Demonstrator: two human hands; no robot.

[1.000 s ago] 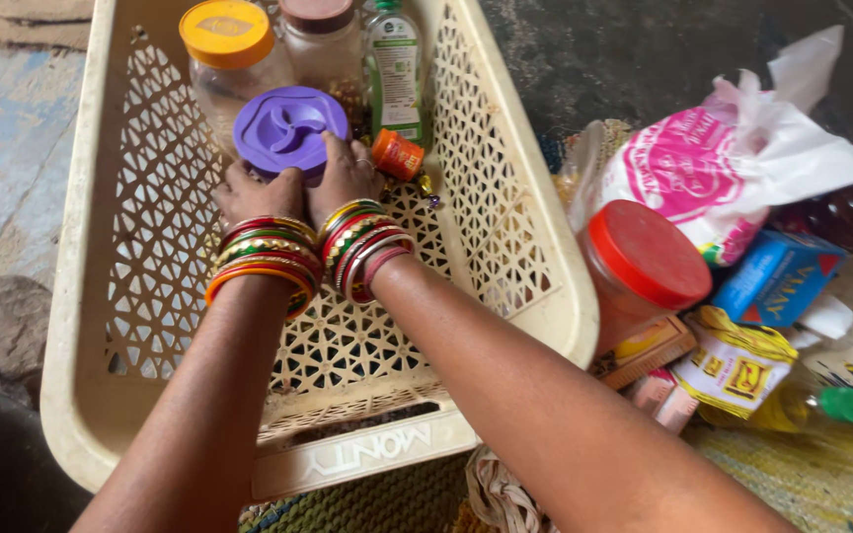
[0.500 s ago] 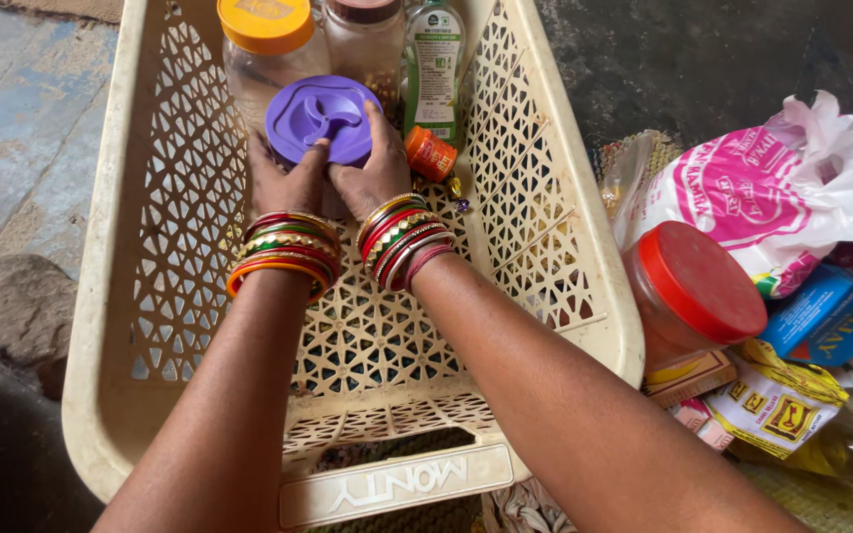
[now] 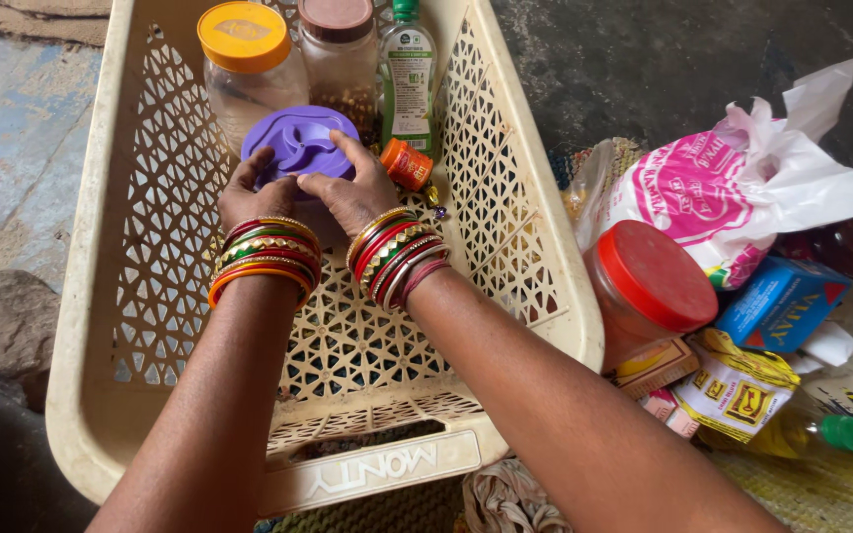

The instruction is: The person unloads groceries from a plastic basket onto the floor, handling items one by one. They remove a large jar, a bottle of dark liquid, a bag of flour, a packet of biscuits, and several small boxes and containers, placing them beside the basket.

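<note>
Two hands are gripping one purple-lidded jar (image 3: 300, 140) at the far end of a cream lattice basket (image 3: 535, 257): left hand (image 3: 254, 194) and right hand (image 3: 352, 190) are both closing on its sides. Risk: the jar is crowding an orange-lidded jar (image 3: 244, 54), a green bottle (image 3: 408, 74) and a small orange-capped container (image 3: 406, 164); a nudge is likely tipping them.

purple-lidded jar (image 3: 300, 140): body hidden by hands | green bottle (image 3: 407, 69): cap cut off

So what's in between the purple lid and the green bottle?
A small orange-capped container, lying on its side in the cream basket, sits between the purple lid and the green bottle, seen from the head camera.
</note>
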